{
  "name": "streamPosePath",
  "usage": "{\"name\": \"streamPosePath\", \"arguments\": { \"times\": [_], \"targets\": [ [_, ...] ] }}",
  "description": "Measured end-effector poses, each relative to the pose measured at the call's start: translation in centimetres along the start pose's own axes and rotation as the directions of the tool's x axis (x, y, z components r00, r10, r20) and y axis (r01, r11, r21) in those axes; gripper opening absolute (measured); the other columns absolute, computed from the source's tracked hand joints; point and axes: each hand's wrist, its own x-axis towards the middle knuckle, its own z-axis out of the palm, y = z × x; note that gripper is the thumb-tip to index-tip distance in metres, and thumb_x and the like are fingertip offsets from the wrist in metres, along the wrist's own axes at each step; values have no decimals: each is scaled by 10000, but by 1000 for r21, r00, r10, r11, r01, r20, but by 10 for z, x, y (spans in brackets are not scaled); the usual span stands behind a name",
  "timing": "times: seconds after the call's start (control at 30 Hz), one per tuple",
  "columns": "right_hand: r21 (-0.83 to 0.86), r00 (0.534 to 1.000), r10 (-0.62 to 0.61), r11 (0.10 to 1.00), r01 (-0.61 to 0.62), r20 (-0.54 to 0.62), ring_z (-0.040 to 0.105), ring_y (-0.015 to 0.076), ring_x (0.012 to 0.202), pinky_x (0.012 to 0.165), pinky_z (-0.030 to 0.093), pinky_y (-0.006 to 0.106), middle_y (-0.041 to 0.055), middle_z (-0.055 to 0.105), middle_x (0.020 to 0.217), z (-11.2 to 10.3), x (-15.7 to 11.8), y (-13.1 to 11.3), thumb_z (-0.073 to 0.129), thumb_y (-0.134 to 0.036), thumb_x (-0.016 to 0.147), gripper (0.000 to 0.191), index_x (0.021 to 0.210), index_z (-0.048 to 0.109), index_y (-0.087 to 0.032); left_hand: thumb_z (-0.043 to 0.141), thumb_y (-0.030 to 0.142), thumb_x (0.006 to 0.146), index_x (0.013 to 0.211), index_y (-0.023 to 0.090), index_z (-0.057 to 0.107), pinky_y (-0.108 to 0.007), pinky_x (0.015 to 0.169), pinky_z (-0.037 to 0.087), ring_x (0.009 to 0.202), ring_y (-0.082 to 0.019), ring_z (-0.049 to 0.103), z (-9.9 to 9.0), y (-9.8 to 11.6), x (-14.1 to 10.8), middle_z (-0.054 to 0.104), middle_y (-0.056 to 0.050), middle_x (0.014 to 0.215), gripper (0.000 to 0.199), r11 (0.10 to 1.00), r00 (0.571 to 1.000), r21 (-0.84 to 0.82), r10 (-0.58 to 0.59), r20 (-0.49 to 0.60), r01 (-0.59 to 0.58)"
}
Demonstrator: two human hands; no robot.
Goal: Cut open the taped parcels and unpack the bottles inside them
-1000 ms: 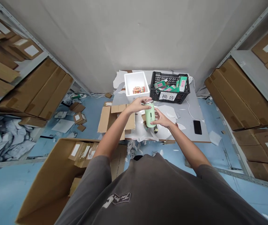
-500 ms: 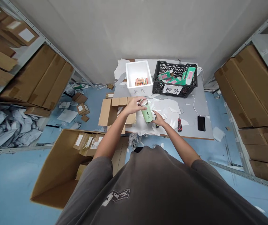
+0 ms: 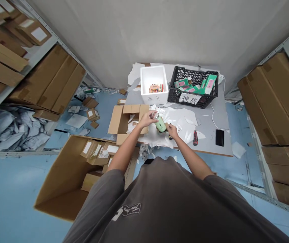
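A light green tumbler [image 3: 161, 125] with a shiny metallic top tilts over the front of the table. My left hand [image 3: 147, 119] is closed around its upper end. The lower end meets a small brown cardboard box [image 3: 166, 126], of which only edges show; how deep the tumbler sits in it I cannot tell. My right hand [image 3: 172, 131] has its fingers closed on the box's right side. Under both hands lie crumpled white wrapping sheets [image 3: 182, 118]. Close by my right hand rests a red and black cutter [image 3: 195, 137].
An open carton [image 3: 116, 123] stands left of my hands. Behind are a white foam bin [image 3: 157, 98] and a black crate [image 3: 197, 103] holding green boxes. A phone [image 3: 219, 137] lies at right. A large carton [image 3: 55, 182] with small boxes stands lower left; shelves flank both sides.
The tumbler has tilted and its lower end has come down to the small brown box. My right hand has gone from the tumbler's base to the box. The view has shifted slightly.
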Motion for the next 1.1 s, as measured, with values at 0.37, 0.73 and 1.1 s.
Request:
{"name": "streamPosePath", "arguments": {
  "times": [0.37,0.73,1.1],
  "targets": [
    [189,987,159,969,-155,-6,656,213,897,873,662,388,12,642,873,3,6,6,631,-494,753,256,814,597,-247,851,139,666,1337,171,753,-431,1086,526,1161,-337,677,50,-5,1,692,-140,1317,679,932,997,358,34,68,-56],
    [162,985,170,972,-170,15,675,210,786,738,659,362,4,658,789,8,5,13,711,-511,793,285,804,594,-252,984,257,710,1553,205,660,-574,1299,402,1622,-445,407,75,-54,-20,661,-177,1593,904,801,985,597,-66,159,-43],
    [104,997,67,992,-70,39,701,218,808,833,702,468,6,697,876,15,6,15,725,-493,835,279,766,603,-251,750,164,891,1509,133,646,-496,1169,560,1350,-355,712,64,-115,-25,733,-218,1480,628,935,943,181,-268,-198,304]
  ]
}}
